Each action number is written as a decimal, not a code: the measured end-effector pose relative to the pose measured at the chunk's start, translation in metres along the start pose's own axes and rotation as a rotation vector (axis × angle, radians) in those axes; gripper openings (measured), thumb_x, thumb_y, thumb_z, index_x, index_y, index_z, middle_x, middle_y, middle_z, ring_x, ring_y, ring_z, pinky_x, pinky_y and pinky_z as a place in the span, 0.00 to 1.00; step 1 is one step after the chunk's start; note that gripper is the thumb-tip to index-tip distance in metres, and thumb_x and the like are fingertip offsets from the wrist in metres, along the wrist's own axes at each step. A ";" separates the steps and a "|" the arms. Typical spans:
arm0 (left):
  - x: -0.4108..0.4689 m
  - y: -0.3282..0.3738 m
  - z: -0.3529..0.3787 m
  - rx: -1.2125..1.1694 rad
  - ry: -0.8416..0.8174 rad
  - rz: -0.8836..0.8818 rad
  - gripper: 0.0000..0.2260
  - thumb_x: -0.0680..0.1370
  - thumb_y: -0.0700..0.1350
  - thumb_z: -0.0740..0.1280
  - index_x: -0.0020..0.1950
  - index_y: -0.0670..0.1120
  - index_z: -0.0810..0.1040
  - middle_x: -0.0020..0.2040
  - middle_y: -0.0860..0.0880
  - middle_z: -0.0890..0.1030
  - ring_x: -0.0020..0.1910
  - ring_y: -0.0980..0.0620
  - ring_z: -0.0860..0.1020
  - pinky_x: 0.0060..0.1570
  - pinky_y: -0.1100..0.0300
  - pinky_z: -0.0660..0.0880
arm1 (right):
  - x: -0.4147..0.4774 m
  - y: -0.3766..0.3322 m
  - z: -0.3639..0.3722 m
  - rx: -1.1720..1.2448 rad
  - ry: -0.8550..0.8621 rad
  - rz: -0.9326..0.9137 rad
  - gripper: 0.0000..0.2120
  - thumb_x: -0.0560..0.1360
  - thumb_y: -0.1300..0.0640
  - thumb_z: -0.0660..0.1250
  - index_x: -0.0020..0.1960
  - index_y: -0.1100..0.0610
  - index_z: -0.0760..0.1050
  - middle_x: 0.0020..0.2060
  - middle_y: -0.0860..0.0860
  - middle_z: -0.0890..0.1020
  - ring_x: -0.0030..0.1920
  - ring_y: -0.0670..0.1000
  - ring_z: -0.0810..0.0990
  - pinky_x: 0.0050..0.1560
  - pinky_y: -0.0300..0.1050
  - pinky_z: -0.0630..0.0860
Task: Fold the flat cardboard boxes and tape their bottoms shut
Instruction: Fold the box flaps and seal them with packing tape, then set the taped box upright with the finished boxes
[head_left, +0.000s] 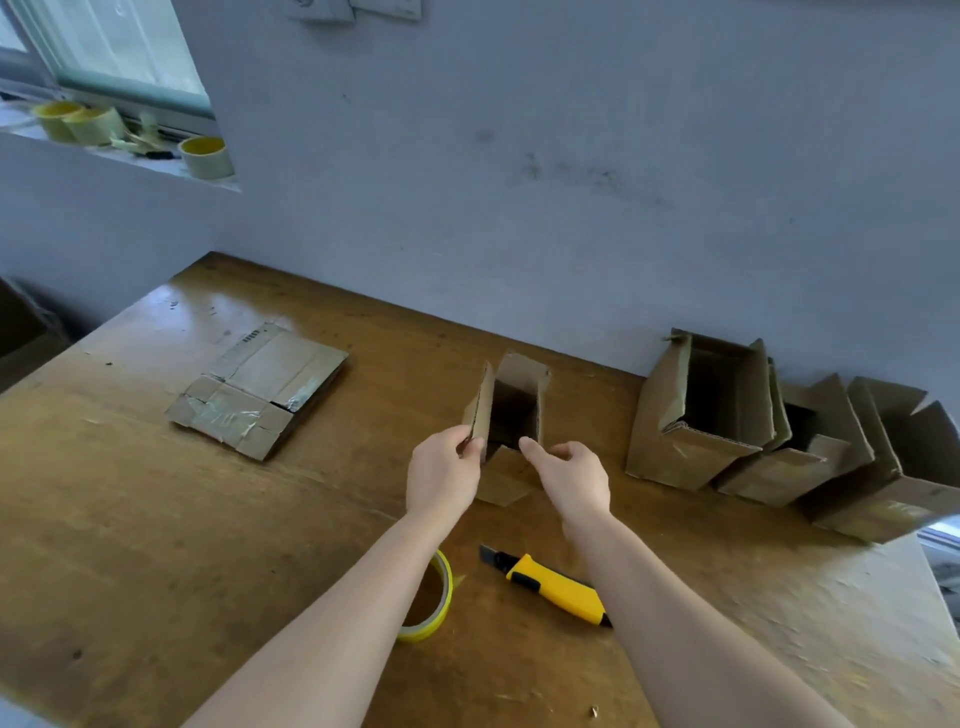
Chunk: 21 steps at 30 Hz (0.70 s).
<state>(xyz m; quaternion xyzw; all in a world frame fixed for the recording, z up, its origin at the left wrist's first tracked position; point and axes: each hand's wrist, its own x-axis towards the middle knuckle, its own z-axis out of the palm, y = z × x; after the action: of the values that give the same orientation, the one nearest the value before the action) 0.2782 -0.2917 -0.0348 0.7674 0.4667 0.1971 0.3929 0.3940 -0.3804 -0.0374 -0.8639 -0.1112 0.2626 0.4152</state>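
A small cardboard box (511, 410) stands opened up in the middle of the wooden table (156, 519), its flaps sticking up and its inside dark. My left hand (441, 478) pinches the lower corner of the box's left flap. My right hand (569, 475) is at the box's near right edge, thumb pointing toward the opening and fingers loosely curled; whether it holds the cardboard I cannot tell. A stack of flat taped boxes (257, 397) lies at the left. A yellow tape roll (431, 597) sits partly under my left forearm.
A yellow utility knife (550, 584) lies near my right forearm, blade end pointing left. Three folded boxes (691, 415) stand in a row against the wall at the right. Spare tape rolls (205, 156) sit on the window sill at the upper left.
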 end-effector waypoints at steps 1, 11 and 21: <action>0.004 0.003 0.003 0.017 -0.016 0.027 0.16 0.81 0.47 0.62 0.68 0.46 0.75 0.64 0.47 0.78 0.62 0.50 0.76 0.58 0.61 0.72 | 0.004 0.001 -0.004 0.023 0.021 0.026 0.17 0.73 0.45 0.70 0.54 0.56 0.75 0.42 0.48 0.80 0.41 0.48 0.79 0.34 0.39 0.75; 0.057 0.051 0.046 0.072 -0.173 0.165 0.13 0.81 0.47 0.62 0.61 0.43 0.79 0.56 0.46 0.82 0.54 0.48 0.80 0.56 0.53 0.78 | 0.042 -0.001 -0.051 -0.051 0.396 -0.145 0.07 0.78 0.56 0.66 0.50 0.55 0.82 0.37 0.46 0.80 0.36 0.42 0.76 0.33 0.32 0.68; 0.086 0.079 0.084 0.416 -0.340 0.411 0.19 0.79 0.36 0.62 0.70 0.43 0.68 0.56 0.45 0.79 0.51 0.49 0.79 0.51 0.53 0.79 | 0.074 -0.008 -0.064 -0.250 0.469 -0.129 0.10 0.80 0.53 0.64 0.54 0.54 0.82 0.42 0.48 0.82 0.40 0.47 0.76 0.40 0.41 0.72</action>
<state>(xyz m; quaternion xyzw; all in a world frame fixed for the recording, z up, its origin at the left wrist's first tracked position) 0.4205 -0.2720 -0.0294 0.9311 0.2601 0.0416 0.2521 0.4912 -0.3868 -0.0251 -0.9367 -0.0984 0.0126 0.3357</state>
